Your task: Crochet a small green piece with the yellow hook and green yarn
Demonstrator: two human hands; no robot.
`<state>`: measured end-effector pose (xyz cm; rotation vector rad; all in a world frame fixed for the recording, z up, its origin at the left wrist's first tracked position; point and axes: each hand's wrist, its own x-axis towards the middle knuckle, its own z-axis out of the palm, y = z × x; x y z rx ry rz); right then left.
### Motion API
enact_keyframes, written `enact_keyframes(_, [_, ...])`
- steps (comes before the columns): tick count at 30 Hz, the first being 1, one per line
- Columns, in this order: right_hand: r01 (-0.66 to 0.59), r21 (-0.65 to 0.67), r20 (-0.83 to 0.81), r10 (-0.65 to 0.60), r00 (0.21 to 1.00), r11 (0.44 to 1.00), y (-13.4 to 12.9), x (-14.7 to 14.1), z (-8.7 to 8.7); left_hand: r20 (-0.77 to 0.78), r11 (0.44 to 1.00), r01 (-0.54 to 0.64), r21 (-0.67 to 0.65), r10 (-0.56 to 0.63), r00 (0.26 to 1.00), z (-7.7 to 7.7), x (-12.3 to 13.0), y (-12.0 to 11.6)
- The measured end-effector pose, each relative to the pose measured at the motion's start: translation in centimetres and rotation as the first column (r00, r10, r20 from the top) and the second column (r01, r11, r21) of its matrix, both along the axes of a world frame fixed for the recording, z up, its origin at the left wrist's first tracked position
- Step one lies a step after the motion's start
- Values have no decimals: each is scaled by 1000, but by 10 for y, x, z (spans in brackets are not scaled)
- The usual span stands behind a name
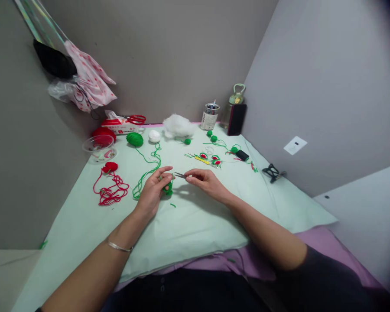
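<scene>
My left hand (154, 188) is closed around a small green crocheted piece (168, 189), with a bit of green yarn rising between thumb and fingertips. Much of the piece is hidden by the fingers. In my right hand (206, 182) is a pair of small thread snips (180, 175), their dark points slightly apart and directed at that yarn; the handles are covered by my fingers. Below the piece lies a short snippet of green yarn (173, 205). Loose green strands (146, 173) run from beside my left hand back to a green yarn ball (134, 139).
Tangled red yarn (113, 190) and a clear plastic tub (100, 149) are at left. At the back are a tissue box (120, 126) with red scissors (137, 119), white stuffing (178, 126), a pen can (210, 117) and a phone (237, 120). A yellow crochet hook (202, 160) lies mid-table.
</scene>
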<state>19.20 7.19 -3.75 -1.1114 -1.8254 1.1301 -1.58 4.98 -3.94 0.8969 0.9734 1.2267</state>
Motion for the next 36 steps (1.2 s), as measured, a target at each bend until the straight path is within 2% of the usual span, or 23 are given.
enact_keyframes(7, [-3, -20, -29, 2, 1000, 1000, -1, -1, -2, -38, 998, 66, 13, -65, 997, -3, 4, -3])
enact_keyframes(15, [3, -21, -29, -4, 1000, 1000, 0, 2, 1, -32, 1000, 13, 9, -13, 999, 0, -1, -1])
enact_keyframes(21, [-33, -13, -26, 33, 999, 999, -2, 1, -1, -95, 996, 61, 70, -55, 994, -2, 4, -3])
enact_keyframes(27, [-17, 16, -10, 18, 1000, 1000, -2, 1, 2, -139, 993, 85, 81, -74, 988, -5, 4, -3])
enact_keyframes(31, [47, 47, 32, -49, 998, 998, 0, 3, 2, -136, 994, 83, 71, -73, 988, -5, 3, -3])
enact_keyframes(36, [222, 179, 79, -239, 968, 959, 3, 5, -2, -101, 996, 74, 50, -69, 992, -3, 2, -3])
